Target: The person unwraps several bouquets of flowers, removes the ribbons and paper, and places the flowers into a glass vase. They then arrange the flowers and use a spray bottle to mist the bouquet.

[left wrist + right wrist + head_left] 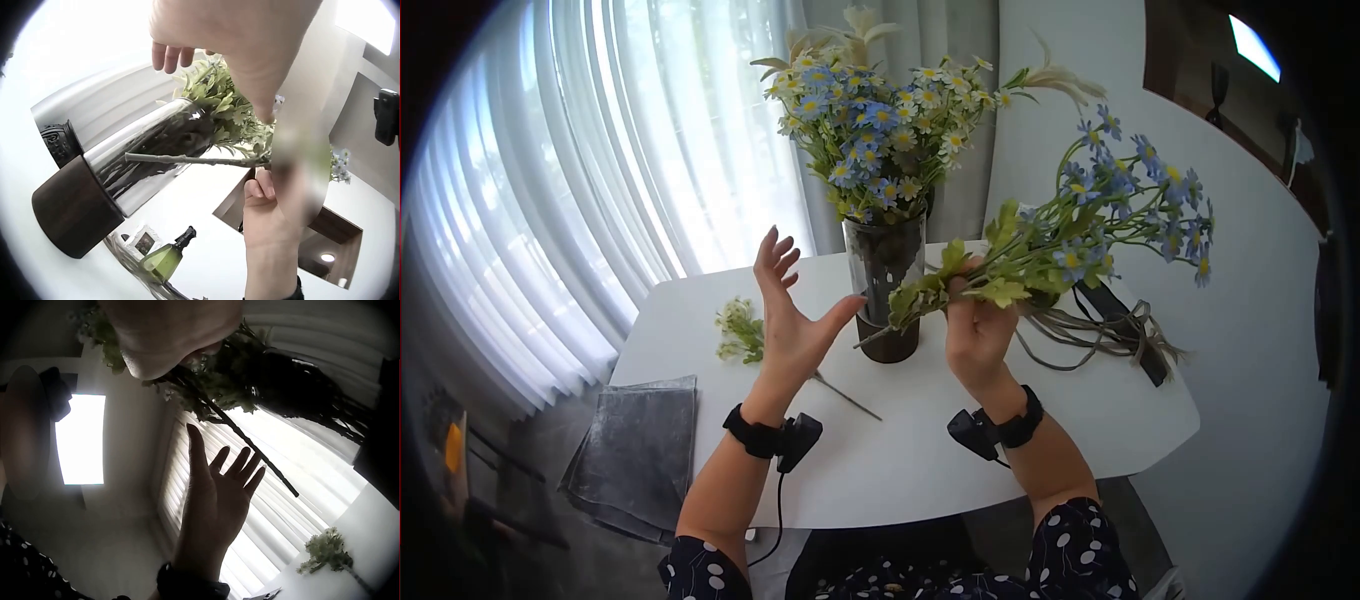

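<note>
My right hand point(980, 325) grips a stem of blue flowers point(1100, 215) by its leafy lower part. The blossoms lean out to the right, and the bare stem end point(187, 160) points left in front of the vase. My left hand point(795, 315) is raised beside the vase, fingers spread and thumb toward the stem, holding nothing. A glass vase point(885, 265) with a dark base point(78, 206) stands between and behind the hands, filled with blue and white flowers point(880, 130). A small white-flowered stem point(742, 330) lies on the white table point(820, 490) left of the vase.
Dark grey flat sheets point(635, 435) overhang the table's left edge. Brown cords and a black strip point(1130, 335) lie at the right. A green bottle point(164, 261) and a small white frame point(145, 242) stand past the vase. Sheer curtains point(600, 180) hang behind.
</note>
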`<action>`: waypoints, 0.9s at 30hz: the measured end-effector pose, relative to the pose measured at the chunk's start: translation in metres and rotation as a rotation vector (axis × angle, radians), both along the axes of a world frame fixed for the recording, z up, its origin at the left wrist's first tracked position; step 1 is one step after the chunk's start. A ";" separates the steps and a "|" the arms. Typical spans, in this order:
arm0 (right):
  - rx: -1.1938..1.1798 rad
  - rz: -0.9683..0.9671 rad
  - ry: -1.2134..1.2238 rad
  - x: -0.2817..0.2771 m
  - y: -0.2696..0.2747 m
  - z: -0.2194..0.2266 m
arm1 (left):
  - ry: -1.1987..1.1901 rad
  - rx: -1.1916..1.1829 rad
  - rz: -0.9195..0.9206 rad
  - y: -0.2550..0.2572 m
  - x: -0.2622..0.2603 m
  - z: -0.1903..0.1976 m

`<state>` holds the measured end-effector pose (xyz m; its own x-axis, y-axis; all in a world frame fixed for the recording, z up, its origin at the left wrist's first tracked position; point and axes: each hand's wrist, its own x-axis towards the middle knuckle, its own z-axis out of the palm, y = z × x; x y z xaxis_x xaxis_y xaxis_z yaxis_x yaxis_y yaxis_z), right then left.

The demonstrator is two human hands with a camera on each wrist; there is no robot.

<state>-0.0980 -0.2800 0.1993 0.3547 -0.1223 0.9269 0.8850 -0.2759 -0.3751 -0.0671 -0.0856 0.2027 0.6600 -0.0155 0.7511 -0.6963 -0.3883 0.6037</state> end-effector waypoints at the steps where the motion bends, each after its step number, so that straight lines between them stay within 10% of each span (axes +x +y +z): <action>1: 0.019 -0.048 -0.046 0.002 -0.009 0.005 | 0.003 0.006 -0.001 -0.005 0.011 0.010; 9: 0.245 -0.004 -0.018 -0.007 -0.030 0.028 | -0.060 0.028 -0.231 -0.052 0.072 0.065; 14: 0.173 0.040 0.034 -0.008 -0.034 0.028 | -0.243 0.360 0.072 -0.061 0.087 0.064; 19: 0.175 0.015 -0.016 -0.013 -0.033 0.032 | -0.013 -0.023 -0.076 -0.060 0.106 0.066; 27: 0.307 -0.093 -0.135 0.001 -0.042 0.096 | -0.016 0.042 -0.035 -0.057 0.117 0.069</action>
<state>-0.0968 -0.3221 0.2951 0.2060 -0.4286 0.8797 0.9087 -0.2498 -0.3345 0.0497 -0.1423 0.2721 0.6467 -0.0702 0.7595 -0.7191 -0.3883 0.5763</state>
